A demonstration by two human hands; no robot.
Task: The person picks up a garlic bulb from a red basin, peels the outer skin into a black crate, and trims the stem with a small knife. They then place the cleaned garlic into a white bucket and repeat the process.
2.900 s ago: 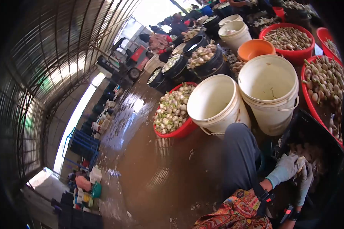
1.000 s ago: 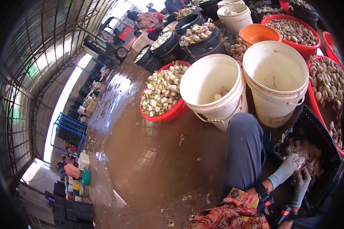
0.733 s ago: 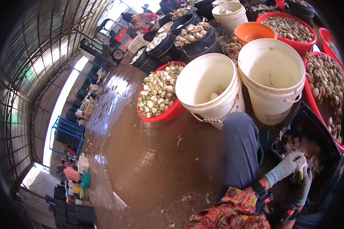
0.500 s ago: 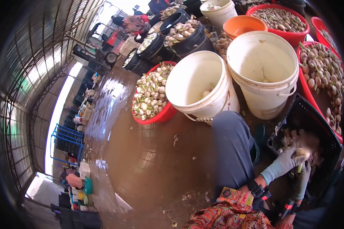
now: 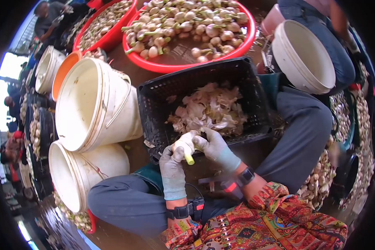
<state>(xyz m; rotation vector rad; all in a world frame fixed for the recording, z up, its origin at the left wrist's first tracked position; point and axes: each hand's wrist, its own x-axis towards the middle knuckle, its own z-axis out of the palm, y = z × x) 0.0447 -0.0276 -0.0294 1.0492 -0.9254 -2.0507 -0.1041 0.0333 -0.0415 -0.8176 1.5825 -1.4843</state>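
Observation:
A whitish garlic bulb with a cut green stem (image 5: 186,145) is between my gloved hands, the stem pointing down toward me. My left hand (image 5: 172,163) is wrapped round its left side. On the right side my right hand (image 5: 214,148) pinches at the bulb's skin. Both hands are over the near edge of a black plastic crate (image 5: 248,89), which holds a pile of papery garlic peelings (image 5: 214,109). Just past the crate lies a wide red basin (image 5: 154,66) of garlic bulbs with stems (image 5: 187,21).
Two white buckets (image 5: 123,104) (image 5: 108,160) stand left of the crate, near an orange basin (image 5: 62,71). Another white bucket (image 5: 293,62) is at right beside a seated person (image 5: 341,62). More garlic lies at lower right (image 5: 321,179). Other people are at far left.
The view has swung right and down, so the crate and both hands are now central. The garlic is still in my hands, and its stem shows more clearly.

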